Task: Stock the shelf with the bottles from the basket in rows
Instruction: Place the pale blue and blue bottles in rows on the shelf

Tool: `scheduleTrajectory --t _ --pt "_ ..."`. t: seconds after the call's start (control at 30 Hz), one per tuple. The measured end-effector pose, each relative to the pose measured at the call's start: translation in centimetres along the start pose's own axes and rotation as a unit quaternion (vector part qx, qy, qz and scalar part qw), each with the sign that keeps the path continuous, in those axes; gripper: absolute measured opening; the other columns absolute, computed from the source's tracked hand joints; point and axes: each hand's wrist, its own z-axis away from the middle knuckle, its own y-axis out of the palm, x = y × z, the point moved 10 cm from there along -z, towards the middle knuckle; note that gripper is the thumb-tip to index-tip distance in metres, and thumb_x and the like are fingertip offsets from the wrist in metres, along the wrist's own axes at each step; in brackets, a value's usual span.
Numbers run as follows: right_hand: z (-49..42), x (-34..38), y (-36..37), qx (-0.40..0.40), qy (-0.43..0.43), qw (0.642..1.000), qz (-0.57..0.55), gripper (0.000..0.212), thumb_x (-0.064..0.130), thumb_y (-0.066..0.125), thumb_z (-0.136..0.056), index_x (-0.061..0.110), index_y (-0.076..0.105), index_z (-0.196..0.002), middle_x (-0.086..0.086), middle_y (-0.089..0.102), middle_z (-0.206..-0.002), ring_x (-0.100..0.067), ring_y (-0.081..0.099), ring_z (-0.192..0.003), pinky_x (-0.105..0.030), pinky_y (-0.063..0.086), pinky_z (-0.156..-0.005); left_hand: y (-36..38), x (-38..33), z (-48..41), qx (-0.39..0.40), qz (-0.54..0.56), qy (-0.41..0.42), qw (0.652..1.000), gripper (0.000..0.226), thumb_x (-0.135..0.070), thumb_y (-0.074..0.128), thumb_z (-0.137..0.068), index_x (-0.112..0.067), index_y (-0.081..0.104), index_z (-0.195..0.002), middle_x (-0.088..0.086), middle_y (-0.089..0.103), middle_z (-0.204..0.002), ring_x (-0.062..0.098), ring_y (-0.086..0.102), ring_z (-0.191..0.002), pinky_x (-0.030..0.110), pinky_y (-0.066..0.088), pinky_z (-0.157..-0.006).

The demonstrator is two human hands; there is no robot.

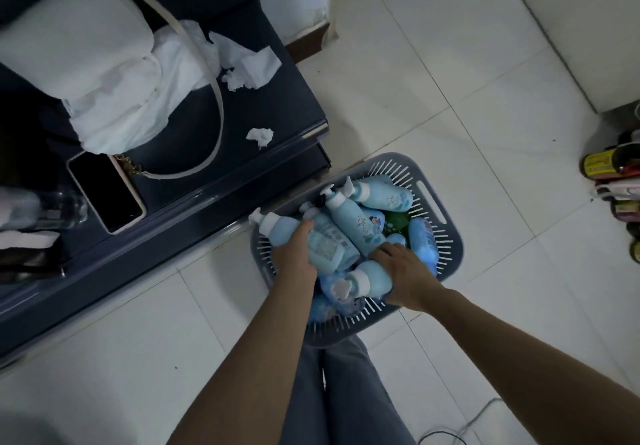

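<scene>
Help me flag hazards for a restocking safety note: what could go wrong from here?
1. The bottles lie piled crosswise in the basket; the left hand grips a pump bottle and the right hand a capped bottle low in the heap, so pulling them out may send others tumbling.
2. The pump bottle juts over the rim and could drop onto the tiled floor.

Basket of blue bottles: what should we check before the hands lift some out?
1. Left hand grips the pump bottle: ok.
2. Right hand grips the capped bottle: ok.
3. Caps screwed tight: cannot tell.
4. Basket flat on the floor: ok.
5. Free room on the dark blue unit: not ok; phone, bag and tissues lie there.
</scene>
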Motion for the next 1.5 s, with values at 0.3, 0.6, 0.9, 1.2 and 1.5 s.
scheduleTrajectory --t 0.3,0.6,0.9,1.2,1.5 --pt "2.8 8.7 -8.1 -0.026 0.024 0.988 -0.147 0.070 0.013 0.083 -0.053 0.015 0.053 -0.117 -0.005 0.052 -0.113 -0.023 0.049 -0.103 -0.037 0.042 -0.090 -7.7 -11.2 15.1 -0.068 -0.146 0.320 0.934 0.062 -0.013 0.084 -0.064 -0.005 0.051 -0.116 0.009 0.060 -0.108 0.021 0.057 -0.088 0.030 0.048 -0.076" --pt "7.1 24.1 -17.9 0.025 -0.136 0.958 -0.252 0.070 0.003 0.078 -0.063 0.039 0.038 -0.107 0.021 0.049 -0.104 0.021 0.052 -0.088 0.000 0.040 -0.069 -17.1 -15.5 30.0 -0.135 -0.050 0.452 0.880 0.056 -0.010 0.085 -0.063 -0.019 0.046 -0.102 -0.003 0.055 -0.090 0.018 0.055 -0.085 0.027 0.041 -0.073" --pt "9.3 40.8 -22.7 0.061 -0.250 0.911 -0.323 0.061 0.009 0.081 -0.055 0.034 0.048 -0.100 0.012 0.060 -0.096 0.015 0.058 -0.079 -0.008 0.048 -0.066 -28.3 -20.7 40.2 -0.205 0.077 0.537 0.815 0.055 -0.013 0.086 -0.062 -0.016 0.048 -0.102 -0.008 0.054 -0.083 0.002 0.054 -0.072 0.006 0.040 -0.055" --pt "8.5 58.7 -20.8 0.092 -0.321 0.877 -0.344 0.063 0.019 0.079 -0.048 0.017 0.056 -0.106 0.000 0.070 -0.092 -0.016 0.067 -0.088 -0.030 0.056 -0.072 -44.3 -26.4 43.8 -0.277 0.129 0.586 0.750 0.058 -0.013 0.086 -0.061 -0.018 0.046 -0.101 -0.014 0.052 -0.082 -0.001 0.052 -0.073 -0.002 0.038 -0.055" --pt "5.0 76.6 -15.9 0.110 -0.334 0.865 -0.359 0.063 0.011 0.077 -0.048 0.023 0.055 -0.106 0.006 0.066 -0.085 -0.008 0.064 -0.080 -0.023 0.051 -0.068 -60.3 -32.5 43.2 -0.296 0.152 0.601 0.726 0.052 -0.002 0.083 -0.060 -0.016 0.047 -0.095 -0.008 0.055 -0.077 0.001 0.053 -0.068 0.001 0.038 -0.052"
